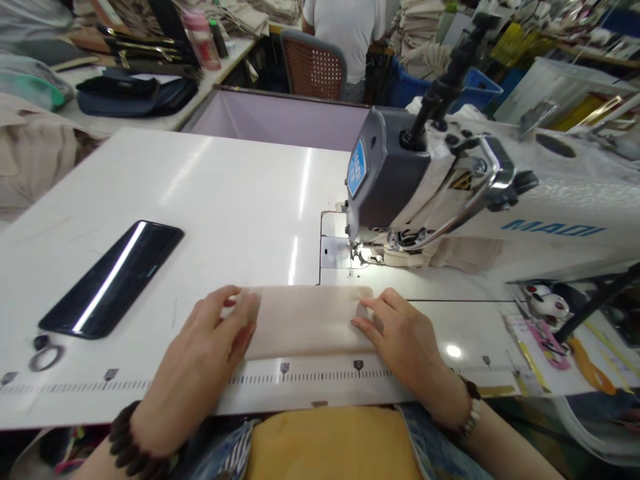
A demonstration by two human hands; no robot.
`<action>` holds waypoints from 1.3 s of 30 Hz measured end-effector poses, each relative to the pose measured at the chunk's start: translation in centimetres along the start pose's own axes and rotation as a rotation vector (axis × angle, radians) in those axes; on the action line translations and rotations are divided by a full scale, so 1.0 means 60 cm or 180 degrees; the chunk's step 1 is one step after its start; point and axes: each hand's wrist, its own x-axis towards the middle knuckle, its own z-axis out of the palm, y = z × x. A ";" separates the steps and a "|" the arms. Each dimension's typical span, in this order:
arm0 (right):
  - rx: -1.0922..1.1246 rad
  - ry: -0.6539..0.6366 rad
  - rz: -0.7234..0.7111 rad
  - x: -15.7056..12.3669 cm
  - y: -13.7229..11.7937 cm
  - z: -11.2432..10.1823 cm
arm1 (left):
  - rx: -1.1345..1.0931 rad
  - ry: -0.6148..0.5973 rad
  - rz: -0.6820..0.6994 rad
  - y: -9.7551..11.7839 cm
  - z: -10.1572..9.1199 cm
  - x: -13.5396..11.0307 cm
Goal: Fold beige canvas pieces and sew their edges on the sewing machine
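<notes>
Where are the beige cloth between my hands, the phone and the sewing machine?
Beige cloth (305, 321): head view, middle of its upper face.
Phone (112, 280): head view, middle of its screen.
Sewing machine (553, 197): head view, on its white arm.

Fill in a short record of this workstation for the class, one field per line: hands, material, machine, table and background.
Left hand: fingers at the left end of the fabric
Right hand: thumb and fingers at its right end
Material: pale beige fabric, stretching between the hands
Machine: sewing machine marked MAQI, beyond the fabric
Table: white tabletop; dark phone at left; printed scale along the near edge
Background: brown-backed chair and a person in a white shirt
</notes>
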 end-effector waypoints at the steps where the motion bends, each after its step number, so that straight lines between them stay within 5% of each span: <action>1: -0.0056 0.0018 -0.0082 0.001 0.000 0.000 | -0.0043 -0.0010 0.0304 -0.001 0.000 0.003; 5: -0.0076 0.0236 -0.0713 0.014 0.003 0.000 | -0.0365 -0.0505 0.1167 -0.003 0.004 0.020; 10: 0.0095 -0.0094 -0.1924 0.037 0.009 -0.003 | -0.0145 -0.0485 0.1082 0.023 0.002 0.041; 17: 0.0252 -0.0270 -0.2506 0.046 -0.005 -0.010 | -0.0089 -0.0490 0.0874 0.056 -0.005 0.056; 22: 0.0288 -0.0745 -0.2366 0.041 -0.012 0.013 | 0.0291 -0.0610 0.0716 0.075 0.002 0.051; 25: 0.0300 -0.0729 -0.2246 0.039 -0.006 0.028 | 0.0443 -0.0365 0.0546 0.073 0.026 0.039; 29: 0.0268 -0.0642 -0.2124 0.037 -0.002 0.032 | 0.0589 -0.0133 0.0210 0.037 0.051 0.020; 34: 0.0252 -0.0714 -0.2080 0.037 -0.005 0.030 | 0.0912 0.0156 -0.0237 0.003 0.037 0.000; 37: 0.0275 -0.0748 -0.2098 0.037 -0.006 0.028 | 0.0741 0.0379 0.0260 0.034 0.023 -0.006; 39: 0.0351 -0.0714 -0.2144 0.037 -0.005 0.021 | 0.0405 0.0142 0.0808 0.062 0.017 -0.001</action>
